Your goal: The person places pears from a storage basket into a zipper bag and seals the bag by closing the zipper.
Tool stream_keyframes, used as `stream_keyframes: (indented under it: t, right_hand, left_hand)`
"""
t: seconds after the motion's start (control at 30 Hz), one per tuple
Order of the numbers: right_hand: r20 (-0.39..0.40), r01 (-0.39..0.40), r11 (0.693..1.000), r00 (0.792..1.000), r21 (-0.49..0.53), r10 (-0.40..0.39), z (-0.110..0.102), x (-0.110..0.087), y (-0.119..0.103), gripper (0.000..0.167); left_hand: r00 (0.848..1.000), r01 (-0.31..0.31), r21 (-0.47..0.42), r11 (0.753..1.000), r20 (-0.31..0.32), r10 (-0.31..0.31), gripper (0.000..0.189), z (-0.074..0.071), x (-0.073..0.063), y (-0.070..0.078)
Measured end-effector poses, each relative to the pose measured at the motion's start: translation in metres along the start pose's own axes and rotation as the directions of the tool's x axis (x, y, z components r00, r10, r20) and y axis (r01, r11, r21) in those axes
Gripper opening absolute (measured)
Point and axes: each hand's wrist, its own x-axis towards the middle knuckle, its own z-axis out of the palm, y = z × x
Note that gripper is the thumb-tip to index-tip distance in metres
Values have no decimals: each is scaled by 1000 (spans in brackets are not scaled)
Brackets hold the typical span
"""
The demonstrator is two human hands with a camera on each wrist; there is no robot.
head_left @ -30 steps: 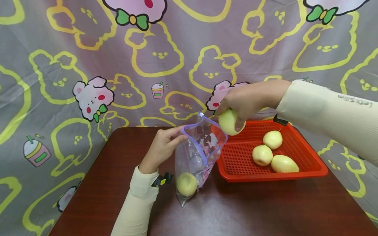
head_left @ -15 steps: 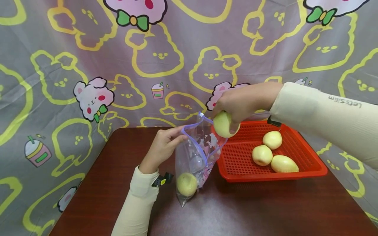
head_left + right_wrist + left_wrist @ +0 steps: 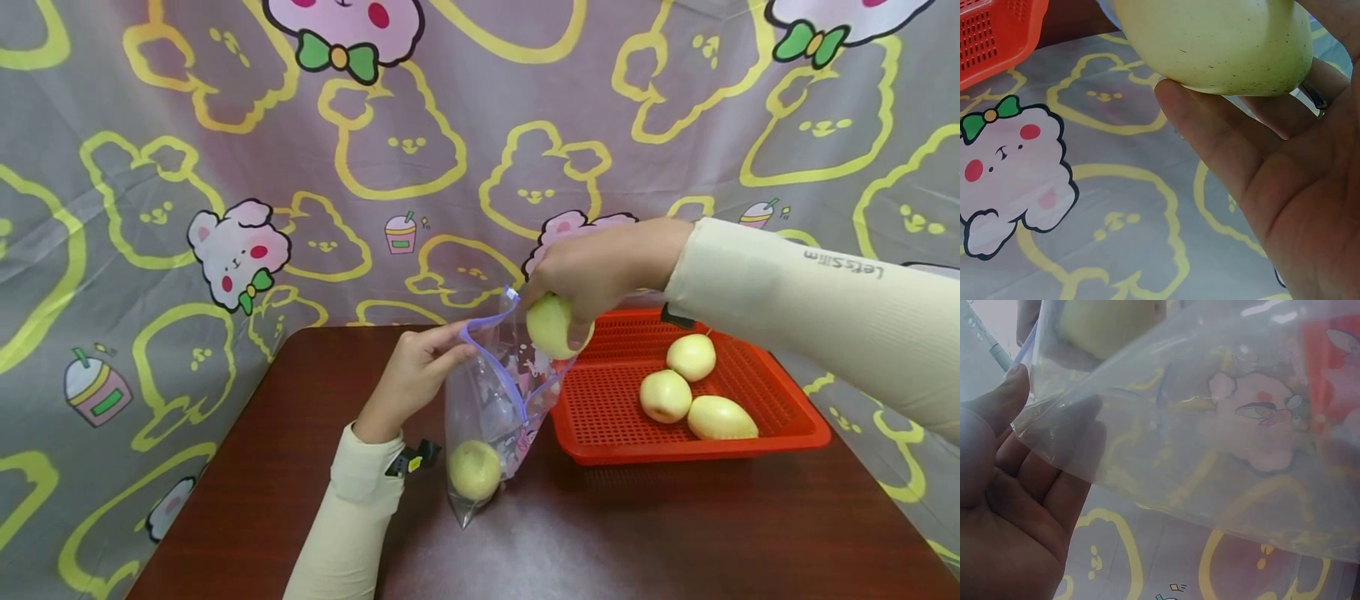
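A clear zip bag [image 3: 483,400] with a purple edge stands upright on the table, its mouth spread. My left hand [image 3: 415,367] pinches the bag's rim between thumb and fingers at its left side. One pale yellow pear [image 3: 475,471] lies at the bottom of the bag. From above, my right hand [image 3: 600,267] grips another pear [image 3: 550,327] at the bag's mouth, overlapping the opening in the head view. The right wrist view shows this speckled pear [image 3: 1216,47] against the fingers. Through the film, the left wrist view shows a pear [image 3: 1110,328] near the rim.
A red plastic basket [image 3: 690,452] sits on the right of the dark wooden table [image 3: 637,533]. In it lie three pears, one of them a longer pear [image 3: 722,417] near the front wall. A patterned cloth [image 3: 300,150] hangs behind the table.
My right hand has carried its pear leftward and slightly down, from beside the bag's right edge to over its mouth. The left hand and the bag have stayed put.
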Motion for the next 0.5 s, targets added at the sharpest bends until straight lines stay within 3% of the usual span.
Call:
stream_keyframes:
  t: [0.2, 0.5]
  right_hand:
    - [8, 34, 999, 999, -24, -33, 1, 8, -5, 48]
    - [46, -23, 998, 999, 56, 21, 4, 15, -8, 46]
  left_hand:
    - [1000, -1, 7, 1000, -1, 1, 31, 0, 0, 0]
    - [1000, 10, -3, 1000, 1, -10, 30, 0, 0, 0]
